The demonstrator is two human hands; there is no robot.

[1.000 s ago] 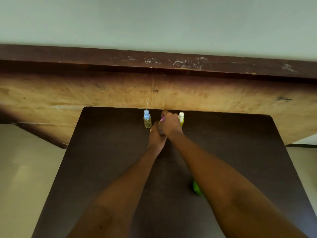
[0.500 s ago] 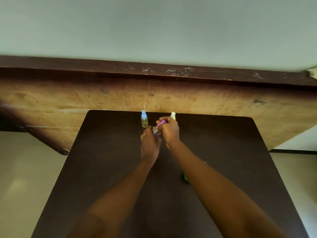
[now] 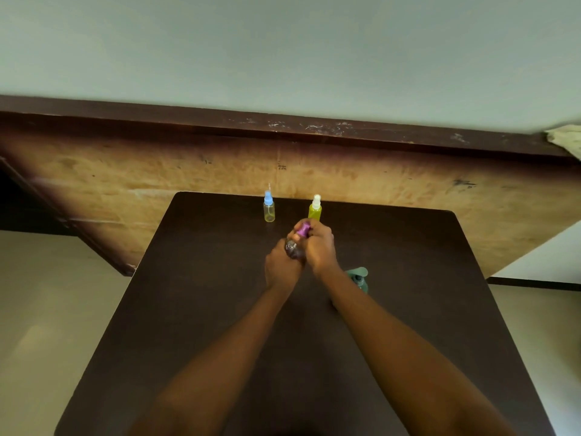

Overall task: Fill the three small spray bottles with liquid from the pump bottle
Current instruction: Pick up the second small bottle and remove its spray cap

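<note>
We take the dark brown rectangular tabletop (image 3: 195, 309) as our landmark; it fills the lower half of the view and butts against a worn tan wooden panel (image 3: 157, 180) along its far edge. Both forearms reach out over the middle of the tabletop, meeting above its centre line, toward the far end. The left hand (image 3: 280, 268) is wrapped around the body of a small clear spray bottle with a purple cap (image 3: 297, 242), lifted off the tabletop and tilted away from us; we judge this grip is there to keep the body from turning. The right hand (image 3: 318, 247) is curled over the purple cap, fingers closed on it, which we read as unscrewing or tightening; we cannot tell which. Partly hidden behind the right forearm, right of centre on the tabletop, stands the green pump bottle (image 3: 358, 278), near at hand, presumably for dispensing. At the far edge of the tabletop stand two more bottles, upright and well apart from each other: a small clear spray bottle with a blue cap (image 3: 269, 208) holding a little yellowish liquid, and a small spray bottle with a white cap (image 3: 315, 209) full of yellow-green liquid. We judge they were parked there to keep the working area free. Whether the held bottle is filled is unclear.
</note>
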